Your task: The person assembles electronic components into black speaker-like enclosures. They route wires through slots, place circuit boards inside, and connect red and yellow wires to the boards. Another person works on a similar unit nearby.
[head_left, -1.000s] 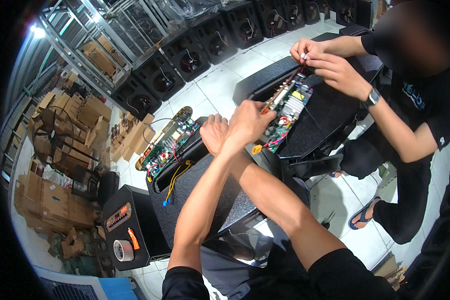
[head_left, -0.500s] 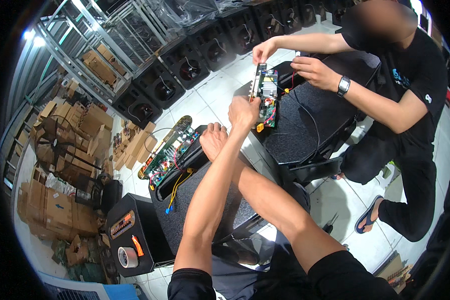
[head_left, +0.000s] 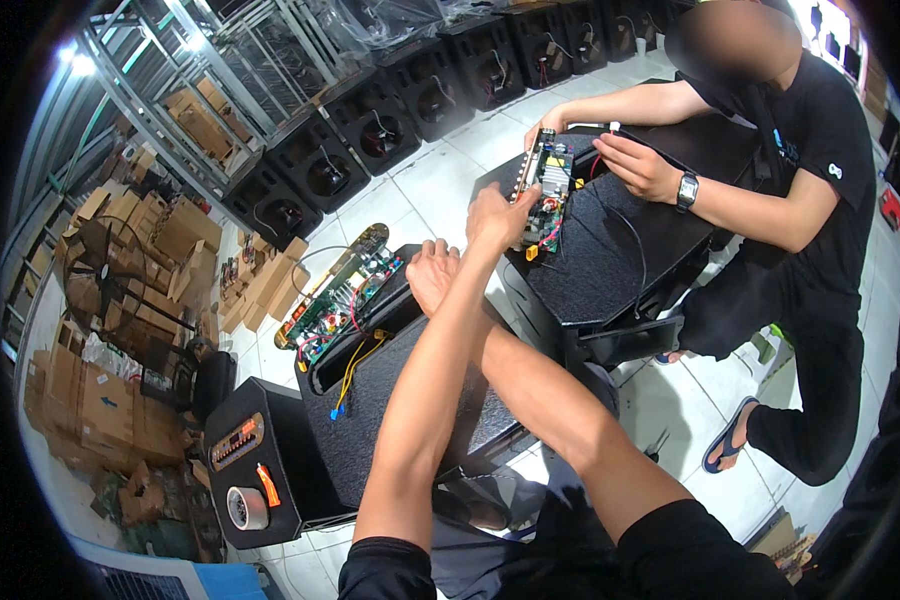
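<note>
My forearms cross, the left over the right. My left hand (head_left: 500, 217) is closed on the near side of an amplifier board (head_left: 547, 195), a green circuit board with a metal panel. It is held tilted above the right black speaker cabinet (head_left: 585, 265). A co-worker's hand (head_left: 558, 117) is at the board's far end, partly hidden; their other hand (head_left: 642, 168) pinches a white connector on a wire. My right hand (head_left: 435, 275), its fingers curled, is at the edge of the left speaker cabinet (head_left: 405, 375); what it grips is hidden. Beside it lies a second amplifier board (head_left: 338, 295).
Yellow and blue leads (head_left: 350, 375) lie on the left cabinet. At lower left, a smaller black box (head_left: 260, 450) bears a tape roll (head_left: 247, 508) and an orange tube (head_left: 268, 484). A row of speaker cabinets (head_left: 380, 135) lines the back. Cartons (head_left: 120, 410) and a fan (head_left: 105, 270) stand left.
The held amplifier board has shifted a little right with my left hand. The co-worker's hand at its far end has moved lower and partly behind it. My right hand stays near the cabinet edge.
</note>
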Motion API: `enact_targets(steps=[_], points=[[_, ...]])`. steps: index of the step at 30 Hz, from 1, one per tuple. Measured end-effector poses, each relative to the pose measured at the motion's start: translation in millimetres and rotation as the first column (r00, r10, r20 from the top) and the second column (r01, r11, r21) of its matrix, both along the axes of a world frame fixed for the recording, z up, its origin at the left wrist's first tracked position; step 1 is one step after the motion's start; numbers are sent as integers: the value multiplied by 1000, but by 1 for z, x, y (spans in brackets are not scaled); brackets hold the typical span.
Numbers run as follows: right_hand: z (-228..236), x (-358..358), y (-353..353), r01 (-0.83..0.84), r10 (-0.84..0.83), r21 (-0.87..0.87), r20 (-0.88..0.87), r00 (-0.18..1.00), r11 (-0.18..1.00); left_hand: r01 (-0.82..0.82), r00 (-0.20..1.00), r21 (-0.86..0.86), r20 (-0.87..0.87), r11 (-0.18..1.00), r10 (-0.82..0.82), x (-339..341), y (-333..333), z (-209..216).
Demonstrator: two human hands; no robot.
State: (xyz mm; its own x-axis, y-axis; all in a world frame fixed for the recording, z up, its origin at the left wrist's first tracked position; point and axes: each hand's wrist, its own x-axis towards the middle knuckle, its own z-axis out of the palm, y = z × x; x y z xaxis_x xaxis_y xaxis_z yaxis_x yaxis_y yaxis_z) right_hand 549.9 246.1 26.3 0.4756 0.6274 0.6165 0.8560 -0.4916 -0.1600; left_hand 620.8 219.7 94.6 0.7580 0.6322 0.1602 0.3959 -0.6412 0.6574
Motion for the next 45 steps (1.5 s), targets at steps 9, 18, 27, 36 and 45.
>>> enact_targets(steps=[9,18,27,36,45], points=[[-68,29,33,334,-285,-57,400,871,941,159,980,68,109,985,-166,-119,4,33],[15,7,-17,-2,-22,-346,-64,998,938,-30,862,344,484,938,-150,-162,43,-10],[8,17,-20,-62,46,-194,-83,995,979,-32,869,700,372,713,-327,-171,54,-29],[-7,33,-17,-95,93,-99,-34,995,990,-46,864,670,399,741,-307,-172,56,-35],[3,23,-21,-102,100,-86,-23,995,991,-27,871,658,385,752,-306,-171,56,-36]])
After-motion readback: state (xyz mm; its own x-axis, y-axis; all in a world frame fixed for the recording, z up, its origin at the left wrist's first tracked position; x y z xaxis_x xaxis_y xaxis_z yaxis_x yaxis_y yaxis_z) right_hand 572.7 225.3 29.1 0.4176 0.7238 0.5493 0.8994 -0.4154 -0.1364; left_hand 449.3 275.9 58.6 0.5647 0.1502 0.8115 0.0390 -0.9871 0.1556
